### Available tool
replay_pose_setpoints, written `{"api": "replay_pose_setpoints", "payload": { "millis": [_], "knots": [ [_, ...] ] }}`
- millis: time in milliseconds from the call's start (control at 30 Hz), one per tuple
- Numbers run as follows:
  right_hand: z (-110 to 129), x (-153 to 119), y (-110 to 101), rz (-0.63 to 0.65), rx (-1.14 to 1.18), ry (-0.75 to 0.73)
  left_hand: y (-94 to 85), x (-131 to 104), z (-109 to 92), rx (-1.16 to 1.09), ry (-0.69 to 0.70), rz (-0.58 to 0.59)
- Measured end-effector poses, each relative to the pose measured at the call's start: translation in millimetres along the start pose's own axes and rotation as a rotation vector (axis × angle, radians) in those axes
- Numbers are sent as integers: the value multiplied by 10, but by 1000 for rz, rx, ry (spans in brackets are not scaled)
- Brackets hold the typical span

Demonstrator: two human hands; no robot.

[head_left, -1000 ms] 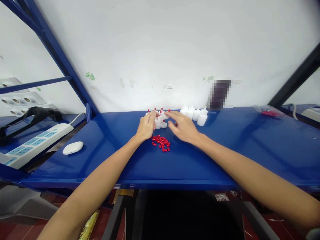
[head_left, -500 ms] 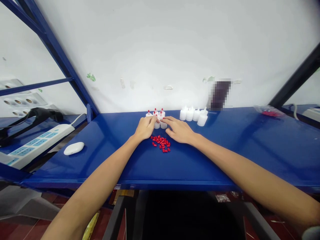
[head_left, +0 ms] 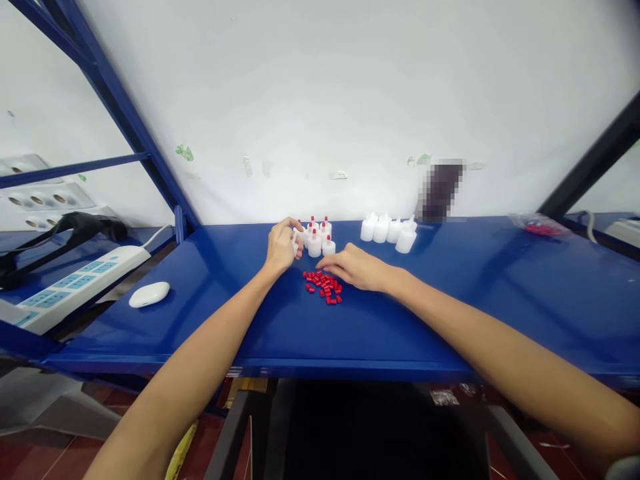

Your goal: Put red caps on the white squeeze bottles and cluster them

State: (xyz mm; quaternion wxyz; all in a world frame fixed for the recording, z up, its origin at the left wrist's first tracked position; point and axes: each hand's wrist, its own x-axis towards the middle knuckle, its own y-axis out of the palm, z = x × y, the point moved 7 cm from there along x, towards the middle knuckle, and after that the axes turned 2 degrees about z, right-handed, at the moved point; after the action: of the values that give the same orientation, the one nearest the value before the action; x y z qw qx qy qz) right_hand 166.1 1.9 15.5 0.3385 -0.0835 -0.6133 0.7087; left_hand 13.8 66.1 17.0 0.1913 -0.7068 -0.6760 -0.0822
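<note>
Our left hand [head_left: 281, 247] fingers curl around one small white bottle [head_left: 296, 237] | right hand [head_left: 356, 269] fingers loose, tips on the red caps [head_left: 323, 287] pile | capped bottles [head_left: 317, 237] about five, uncapped bottles [head_left: 389, 231] four, on the worktop [head_left: 450, 300]

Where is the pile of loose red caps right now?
In the head view the pile of red caps lies mid-table on the blue table, just in front of the red-capped white bottles, with the right hand touching its right edge.

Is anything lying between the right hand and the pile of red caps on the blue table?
Nothing visible. The right hand rests at the red caps, its fingertips at the pile's far edge.
</note>
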Motion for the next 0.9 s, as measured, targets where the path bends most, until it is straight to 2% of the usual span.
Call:
{"api": "replay_pose_setpoints", "payload": {
  "millis": [200, 300, 433, 600, 667, 767, 900],
  "knots": [
    [5, 48, 52, 58, -31, -39, -46, 21, -29, -131, 9, -54],
    [-27, 31, 63, 64, -39, -18, -10, 16, -65, -157, 23, -42],
    [-28, 9, 46, 12, -112, -19, 57, -2, -103, -150, 49, -19],
    [-44, 23, 99, 67, -179, -18, 102, -18, -132, -166, 89, -1],
    [-67, 32, 84, 50, -167, -12, 122, -17, -143, -163, 98, 27],
    [-96, 34, -18, -78, -75, 13, 156, -23, -154, -145, 92, 71],
    [-167, -12, -214, -400, 249, 136, 190, -64, -173, -137, 86, 90]
  ]
}}
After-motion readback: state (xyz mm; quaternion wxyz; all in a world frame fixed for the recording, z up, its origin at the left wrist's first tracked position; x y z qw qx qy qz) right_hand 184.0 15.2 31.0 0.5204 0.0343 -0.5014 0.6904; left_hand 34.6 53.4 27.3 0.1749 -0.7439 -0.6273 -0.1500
